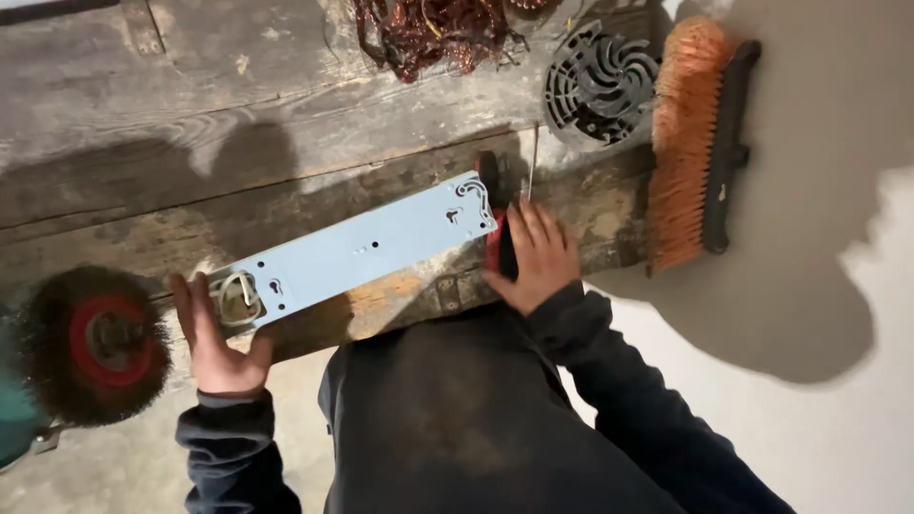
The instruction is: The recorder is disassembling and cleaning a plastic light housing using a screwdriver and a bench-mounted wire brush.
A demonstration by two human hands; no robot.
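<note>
Head view, left hand [217,343] steadying plate [357,252], right hand [539,259] gripping tool [497,224]

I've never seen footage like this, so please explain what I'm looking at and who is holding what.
This is one picture from a camera worn on a person's head, looking down at their own two bare hands. The left hand steadies one end of a long pale blue metal plate lying on a worn wooden bench. The right hand grips a red and black tool at the plate's other end. Nearby lie a round wire brush wheel, a tangle of copper wire, a grey fan cover and an orange-bristled broom head.
</note>
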